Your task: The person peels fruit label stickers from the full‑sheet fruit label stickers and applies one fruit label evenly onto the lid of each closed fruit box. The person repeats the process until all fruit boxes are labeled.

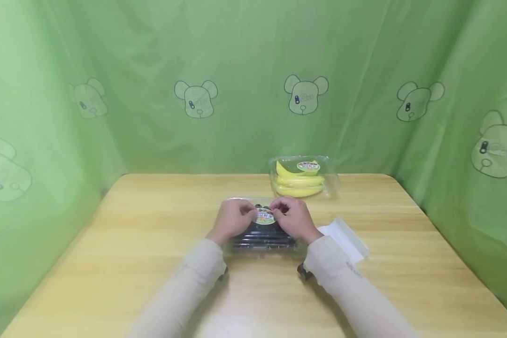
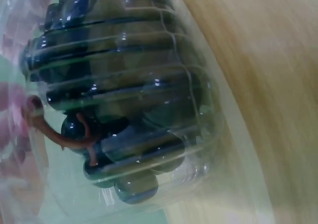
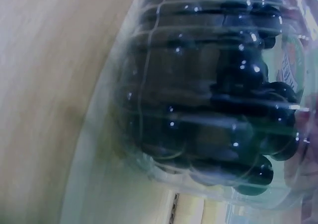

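A clear plastic box [image 1: 262, 241] of dark grapes stands on the table in front of me. Over its lid is an oval printed sticker [image 1: 265, 217]. My left hand [image 1: 233, 218] pinches the sticker's left edge between thumb and forefinger, and my right hand [image 1: 296, 220] pinches the right edge. From the left wrist, round grapes [image 2: 136, 186] and a brown stem [image 2: 54, 134] show through the ribbed wall. In the right wrist view the sticker [image 3: 289, 70] appears beyond the grapes [image 3: 253, 177], and the fingers are blurred behind the plastic.
Behind the grapes, a clear box of bananas [image 1: 300, 180] with a similar oval label sits at the table's far edge. A white sheet of paper [image 1: 342, 239], creased, lies beside my right wrist. Green curtains [image 1: 249, 131] with bear faces surround the wooden table [image 1: 152, 225].
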Motion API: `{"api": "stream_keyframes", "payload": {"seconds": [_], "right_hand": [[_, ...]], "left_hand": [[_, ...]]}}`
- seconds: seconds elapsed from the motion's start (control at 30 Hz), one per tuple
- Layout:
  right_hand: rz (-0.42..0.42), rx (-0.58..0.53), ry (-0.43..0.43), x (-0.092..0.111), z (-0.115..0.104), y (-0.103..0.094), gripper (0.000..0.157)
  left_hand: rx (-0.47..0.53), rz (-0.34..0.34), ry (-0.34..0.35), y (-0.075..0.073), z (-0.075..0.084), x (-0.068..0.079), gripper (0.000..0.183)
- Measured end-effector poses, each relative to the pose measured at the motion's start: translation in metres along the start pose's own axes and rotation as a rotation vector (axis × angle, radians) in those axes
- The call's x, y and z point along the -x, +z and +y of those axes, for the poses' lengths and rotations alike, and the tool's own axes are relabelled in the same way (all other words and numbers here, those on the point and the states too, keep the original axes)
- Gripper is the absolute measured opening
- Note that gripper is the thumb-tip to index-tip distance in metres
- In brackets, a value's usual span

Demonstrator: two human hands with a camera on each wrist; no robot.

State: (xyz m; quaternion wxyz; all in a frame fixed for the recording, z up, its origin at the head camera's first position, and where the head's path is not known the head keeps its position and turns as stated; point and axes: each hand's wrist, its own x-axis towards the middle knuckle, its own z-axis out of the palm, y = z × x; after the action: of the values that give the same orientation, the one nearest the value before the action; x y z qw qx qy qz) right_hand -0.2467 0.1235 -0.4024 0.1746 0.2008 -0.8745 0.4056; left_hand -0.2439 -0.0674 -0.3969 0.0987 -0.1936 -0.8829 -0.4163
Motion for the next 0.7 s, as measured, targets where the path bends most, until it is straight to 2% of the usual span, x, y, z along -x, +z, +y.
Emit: {"api": "stream_keyframes", "payload": {"seconds": [0.13, 0.33, 0.57, 0.7], "right_hand": [[0.020, -0.075, 0.041, -0.003, -0.001, -0.002, 0.010], [0.006, -0.124, 0.077, -0.004, -0.003, -0.008, 0.007], [-0.036, -0.229, 0.109, -0.003, -0.039, -0.030, 0.008], [-0.018, -0.264, 0.134, -0.007, -0.029, -0.035, 0.011]], "left_hand": [[0.021, 0.004, -0.006, -0.003, 0.000, -0.002, 0.008], [0.055, -0.033, -0.015, -0.005, 0.004, -0.002, 0.011], [0.089, -0.127, -0.035, -0.013, 0.009, -0.003, 0.016], [0.098, -0.141, -0.035, -0.018, 0.013, -0.003, 0.018]]}}
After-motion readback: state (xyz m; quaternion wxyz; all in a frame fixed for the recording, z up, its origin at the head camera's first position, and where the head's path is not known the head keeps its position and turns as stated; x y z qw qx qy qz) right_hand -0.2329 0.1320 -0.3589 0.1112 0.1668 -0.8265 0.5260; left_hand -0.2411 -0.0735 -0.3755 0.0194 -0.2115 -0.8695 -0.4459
